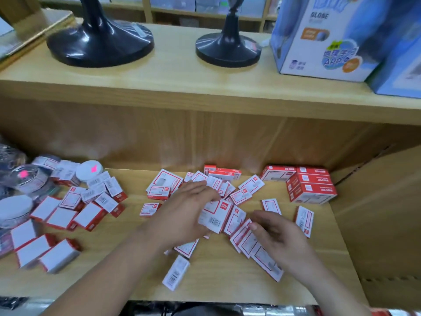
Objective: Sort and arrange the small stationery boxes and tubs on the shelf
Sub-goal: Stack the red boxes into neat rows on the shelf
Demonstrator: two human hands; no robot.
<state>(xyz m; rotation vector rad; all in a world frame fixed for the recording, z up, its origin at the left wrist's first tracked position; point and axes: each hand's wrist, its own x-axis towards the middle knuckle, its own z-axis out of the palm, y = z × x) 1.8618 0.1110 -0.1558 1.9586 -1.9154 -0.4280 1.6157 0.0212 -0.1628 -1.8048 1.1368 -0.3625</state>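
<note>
shelf (227,286): wood, our red-white boxes (247,190) scattered
left hand (182,215): fingers curled round one box (213,216)
right hand (276,236): fingers spread, holding nothing

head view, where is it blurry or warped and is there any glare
Head view: the white-topped boxes at lower left smear with motion blur, the hands are slightly soft; the upper shelf edge bows from wide-angle distortion; glare sits on the black lamp base.
</note>
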